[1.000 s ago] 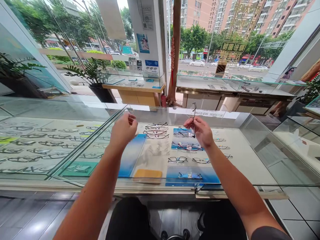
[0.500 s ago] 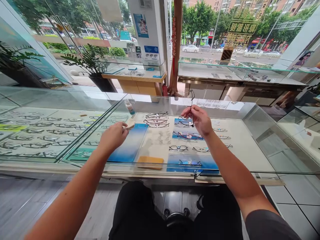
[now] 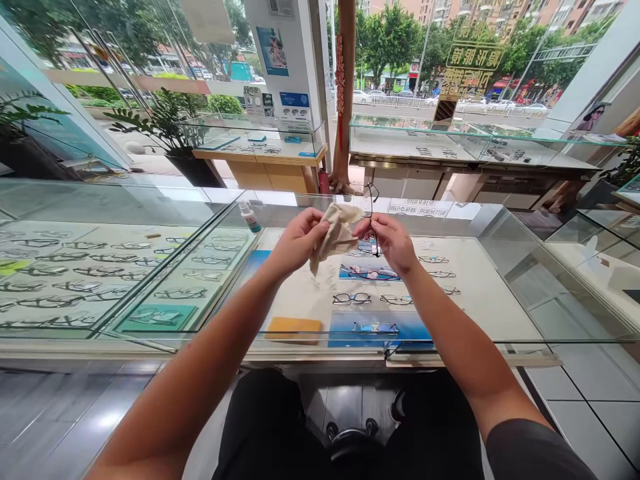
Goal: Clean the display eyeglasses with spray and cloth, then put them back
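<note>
Head view: over the glass worktop (image 3: pixel 493 300), towards its far edge, the left hand (image 3: pixel 299 241) pinches a crumpled beige cloth (image 3: pixel 341 229) just beside dark-framed glasses (image 3: pixel 371 209), which the right hand (image 3: pixel 395 245) pinches edge-on.

Above the glass-topped display counter (image 3: pixel 483 287), my left grip (image 3: pixel 299 243) pinches a crumpled beige cloth (image 3: pixel 339 230); my right grip (image 3: pixel 395 245) holds thin dark-framed eyeglasses (image 3: pixel 371 208).

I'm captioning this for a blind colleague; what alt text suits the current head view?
A person's left hand holds a crumpled beige cloth beside thin dark eyeglasses held in the right hand, above a glass display case holding rows of eyeglasses. A small bottle stands farther left.
</note>
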Demonstrator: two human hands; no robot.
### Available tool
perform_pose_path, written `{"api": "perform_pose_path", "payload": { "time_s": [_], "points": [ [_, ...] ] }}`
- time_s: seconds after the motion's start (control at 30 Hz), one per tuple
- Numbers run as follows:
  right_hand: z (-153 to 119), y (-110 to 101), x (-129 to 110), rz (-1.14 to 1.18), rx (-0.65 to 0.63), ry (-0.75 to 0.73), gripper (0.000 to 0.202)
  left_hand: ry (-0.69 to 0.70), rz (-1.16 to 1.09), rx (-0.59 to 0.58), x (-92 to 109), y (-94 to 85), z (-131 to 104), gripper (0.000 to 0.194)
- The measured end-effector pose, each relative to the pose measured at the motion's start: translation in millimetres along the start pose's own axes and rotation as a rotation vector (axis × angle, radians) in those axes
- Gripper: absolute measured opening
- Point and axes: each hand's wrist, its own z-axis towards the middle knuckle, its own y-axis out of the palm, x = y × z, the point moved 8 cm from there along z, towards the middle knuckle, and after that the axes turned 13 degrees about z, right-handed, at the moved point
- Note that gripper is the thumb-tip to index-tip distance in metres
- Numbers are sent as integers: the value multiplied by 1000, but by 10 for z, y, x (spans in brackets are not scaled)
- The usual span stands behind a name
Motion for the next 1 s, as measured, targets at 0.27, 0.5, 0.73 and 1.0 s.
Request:
{"api": "perform_pose_path", "payload": {
  "time_s": [0.27, 0.5, 0.73, 1.0],
  "points": [
    [41, -149, 5, -60, 76, -46, 31, 155, -220, -208, 130, 531, 267, 44],
    [26, -199, 15, -108, 97, -72, 26, -128, -551, -34, -308, 485, 325, 29],
    [10, -152, 105, -163, 81, 22, 28, -340, -728, -23, -529, 474, 283, 21],
    [8, -56, 156, -202, -13, 78, 32, -313, -646, -48, -500, 537, 251, 29]
  ]
}}
